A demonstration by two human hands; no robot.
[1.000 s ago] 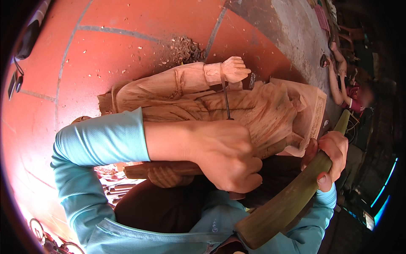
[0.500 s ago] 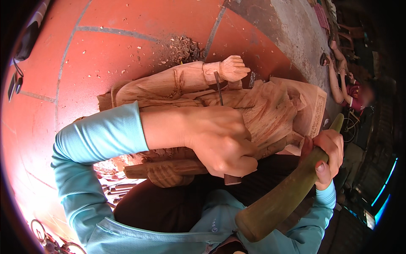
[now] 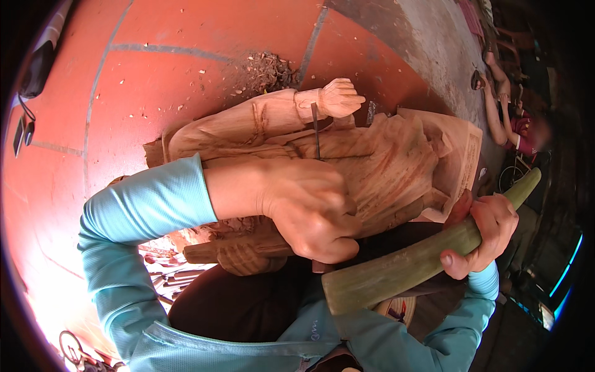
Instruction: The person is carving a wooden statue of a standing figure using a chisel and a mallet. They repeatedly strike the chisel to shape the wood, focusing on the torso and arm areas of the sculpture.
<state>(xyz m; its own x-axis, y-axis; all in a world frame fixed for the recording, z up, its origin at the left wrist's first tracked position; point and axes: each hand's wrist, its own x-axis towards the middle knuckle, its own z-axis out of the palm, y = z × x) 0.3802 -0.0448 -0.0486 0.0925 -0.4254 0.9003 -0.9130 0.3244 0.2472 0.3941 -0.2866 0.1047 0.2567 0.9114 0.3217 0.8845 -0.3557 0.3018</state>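
Observation:
A carved wooden figure (image 3: 384, 155) lies on its side across the middle, with a sleeved arm and a carved fist (image 3: 341, 98) at its far side. My left hand (image 3: 310, 208) is closed around the handle of a chisel (image 3: 317, 133). The thin blade points away from me and its tip meets the carved sleeve cuff near the fist. The handle's butt (image 3: 320, 267) shows below my hand. My right hand (image 3: 486, 235) grips a long, tapered greenish mallet (image 3: 396, 266). Its wide end is close to that butt; I cannot tell whether they touch.
Wood shavings (image 3: 269, 71) lie in a heap on the red tiled floor (image 3: 167, 80) beyond the figure. Several chisel-like tools (image 3: 176, 279) lie at lower left. A black object with a cord (image 3: 37, 68) is at far left. Another person (image 3: 524, 133) sits at far right.
The mallet's wide end has swung up and left toward the chisel's butt. My right hand has shifted slightly right. My left hand and the chisel have moved a little left.

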